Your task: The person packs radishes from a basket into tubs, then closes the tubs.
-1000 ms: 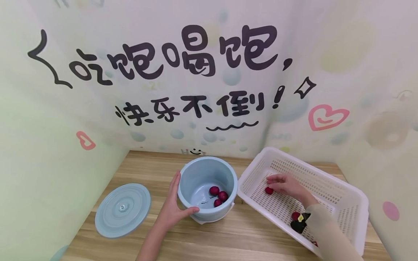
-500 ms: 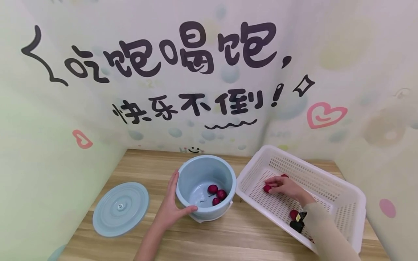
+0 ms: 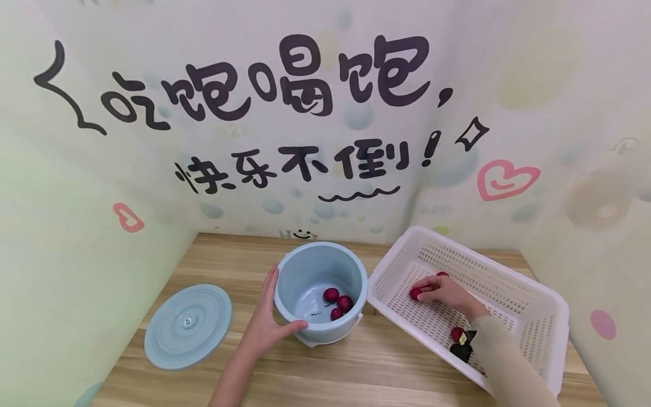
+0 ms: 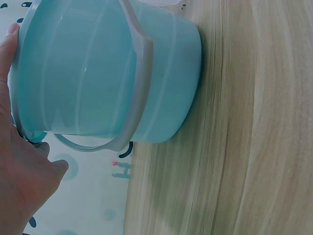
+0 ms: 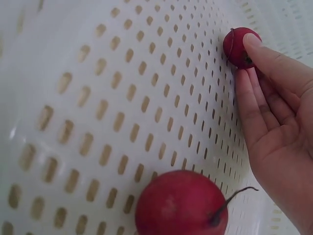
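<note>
Compared with a second ago, the right hand (image 3: 447, 293) has gone from loosely held fingers above a held radish (image 3: 415, 294) to pinching it between thumb and fingers, while bucket and basket sit as they did. Largest is the one wooden desk (image 3: 381, 373), bearing one white perforated basket (image 3: 475, 271) on the right, one pale blue bucket (image 3: 305, 277) just beside it in the middle, and one round lid (image 3: 187, 321) lying flat on the left, off the bucket. The left hand (image 3: 267, 325) rests nearly straight fingers and thumb against the bucket's rim. Inside the basket is a dark object (image 3: 460, 353) with a yellowish label, perhaps two pieces; I cannot tell. Smallest are the radishes: three bucket radishes (image 3: 344, 304), plus at least three in the basket, namely the pinched one, a far radish (image 3: 443, 274) partly behind the right hand, and a near radish (image 3: 456, 334) by the dark object. By that split, the work looks roughly half done, with those basket radishes left and the lid off.
</note>
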The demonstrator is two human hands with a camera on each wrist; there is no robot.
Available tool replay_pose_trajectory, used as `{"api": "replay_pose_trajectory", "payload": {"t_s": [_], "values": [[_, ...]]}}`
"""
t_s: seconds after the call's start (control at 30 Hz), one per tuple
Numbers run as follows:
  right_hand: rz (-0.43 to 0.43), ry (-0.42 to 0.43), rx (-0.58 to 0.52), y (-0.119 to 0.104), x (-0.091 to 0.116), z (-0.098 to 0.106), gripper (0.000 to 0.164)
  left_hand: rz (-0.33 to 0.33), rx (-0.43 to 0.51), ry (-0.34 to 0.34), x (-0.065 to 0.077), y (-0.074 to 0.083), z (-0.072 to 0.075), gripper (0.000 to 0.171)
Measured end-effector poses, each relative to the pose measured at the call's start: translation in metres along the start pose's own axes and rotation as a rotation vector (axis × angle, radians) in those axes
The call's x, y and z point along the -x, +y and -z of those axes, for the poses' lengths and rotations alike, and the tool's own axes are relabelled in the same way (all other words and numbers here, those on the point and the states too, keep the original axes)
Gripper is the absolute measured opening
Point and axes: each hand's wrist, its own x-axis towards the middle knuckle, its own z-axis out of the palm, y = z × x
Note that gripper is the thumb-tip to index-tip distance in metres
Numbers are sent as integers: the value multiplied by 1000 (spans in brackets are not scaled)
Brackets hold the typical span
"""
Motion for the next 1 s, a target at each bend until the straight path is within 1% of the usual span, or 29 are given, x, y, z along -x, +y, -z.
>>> {"api": "replay_pose_trajectory", "payload": {"t_s": [0.2, 0.27, 0.43, 0.6, 0.7, 0.8, 0.83, 0.93, 1.0], "values": [[-22, 50, 30, -1, 1, 0, 33, 17, 4, -3, 1, 2, -1, 127], [-23, 61, 46, -3, 1, 0, 34, 19, 8, -3, 2, 2, -1, 126], [-63, 108, 52, -10, 2, 0, 36, 14, 9, -1, 2, 4, -1, 126], [-45, 127, 44, -20, 2, 1, 38, -2, 5, 5, 2, 3, -1, 126], [-21, 123, 29, -25, 2, 4, 40, -10, 5, 7, 2, 2, -1, 126], [-21, 138, 14, -31, 3, 6, 40, -14, 4, 8, 2, 2, 0, 126], [-3, 133, 16, -33, 4, 7, 41, -15, 4, 8, 2, 3, 0, 126], [-3, 157, 6, -41, 6, 10, 40, -16, 5, 9, 2, 3, 0, 126], [11, 158, 8, -47, 8, 11, 41, -14, 4, 8, 1, 3, 1, 126]]}}
